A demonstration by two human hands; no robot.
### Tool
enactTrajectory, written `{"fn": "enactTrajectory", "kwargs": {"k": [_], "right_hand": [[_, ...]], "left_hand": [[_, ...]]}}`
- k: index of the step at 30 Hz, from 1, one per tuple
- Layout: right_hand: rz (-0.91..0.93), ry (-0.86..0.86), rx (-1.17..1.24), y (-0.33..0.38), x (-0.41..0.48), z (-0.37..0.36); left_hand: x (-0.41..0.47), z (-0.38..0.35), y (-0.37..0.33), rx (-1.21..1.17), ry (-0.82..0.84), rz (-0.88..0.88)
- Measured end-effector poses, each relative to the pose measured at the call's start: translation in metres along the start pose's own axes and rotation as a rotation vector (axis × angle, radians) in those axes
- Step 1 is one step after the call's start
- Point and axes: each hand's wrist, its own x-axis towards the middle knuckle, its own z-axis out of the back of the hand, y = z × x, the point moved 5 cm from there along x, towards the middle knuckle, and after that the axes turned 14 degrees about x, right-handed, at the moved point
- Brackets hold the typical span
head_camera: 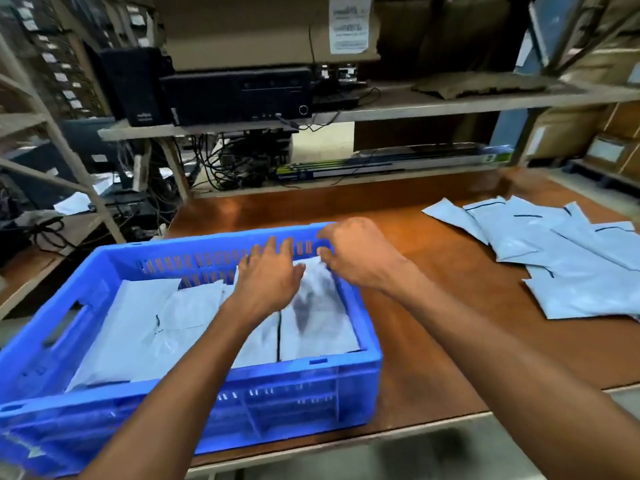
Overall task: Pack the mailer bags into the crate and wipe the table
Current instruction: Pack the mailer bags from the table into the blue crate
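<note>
A blue plastic crate [294, 407] stands on the brown table [450, 341] at the front left. Several pale grey mailer bags [138, 327] lie flat inside it. My left hand [270, 278] rests palm-down with fingers spread on the rightmost mailer bag [322, 323] in the crate. My right hand [356, 254] pinches that bag's top corner near the crate's far right wall. More mailer bags [561, 258] lie overlapped in a loose pile on the table at the right.
Behind the table a low shelf [450, 105] holds a black computer case [239, 95], a black box and tangled cables [235, 164]. Cardboard boxes [616, 133] stand at the right. A metal rack [52, 150] stands at the left.
</note>
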Motion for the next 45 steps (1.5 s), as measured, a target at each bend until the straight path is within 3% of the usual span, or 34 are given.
{"fn": "enactTrajectory", "kwargs": {"k": [2, 4, 11, 14, 17, 20, 24, 27, 29, 31, 34, 39, 45], "right_hand": [[-0.085, -0.133, 0.112, -0.049, -0.019, 0.037], [-0.263, -0.162, 0.193, -0.116, -0.050, 0.055], [-0.799, -0.135, 0.232, -0.344, -0.219, 0.049], [-0.901, -0.111, 0.139, -0.421, -0.284, 0.037], [-0.996, 0.038, 0.068, -0.476, -0.332, 0.009], [-0.918, 0.116, 0.145, -0.488, -0.345, -0.018], [-0.601, 0.192, 0.296, -0.476, -0.338, -0.025], [-0.599, -0.089, 0.501, -0.490, -0.330, -0.007], [-0.636, -0.210, 0.316, -0.517, -0.324, 0.008], [-0.760, -0.025, 0.103, -0.545, -0.322, 0.010], [-0.837, 0.248, 0.022, -0.546, -0.327, -0.006], [-0.750, 0.215, -0.006, -0.423, -0.306, -0.023], [-0.514, 0.308, 0.121, -0.312, -0.266, -0.058]], "left_hand": [[0.005, 0.022, -0.050, -0.081, -0.132, -0.101], [0.008, 0.032, -0.112, -0.134, -0.161, -0.196], [0.022, 0.002, -0.354, -0.230, 0.003, -0.487], [0.033, -0.035, -0.446, -0.194, 0.081, -0.600], [0.047, -0.067, -0.516, -0.123, 0.131, -0.710], [0.067, -0.091, -0.553, -0.038, 0.170, -0.746], [0.087, -0.121, -0.547, -0.003, 0.288, -0.746], [0.077, -0.135, -0.516, -0.044, 0.250, -0.747], [0.065, -0.139, -0.489, -0.027, 0.160, -0.683], [0.056, -0.146, -0.455, 0.037, 0.099, -0.545], [0.046, -0.158, -0.400, 0.099, 0.068, -0.300], [0.021, -0.164, -0.319, 0.057, 0.042, -0.063], [0.001, -0.163, -0.286, -0.029, 0.064, 0.016]]}}
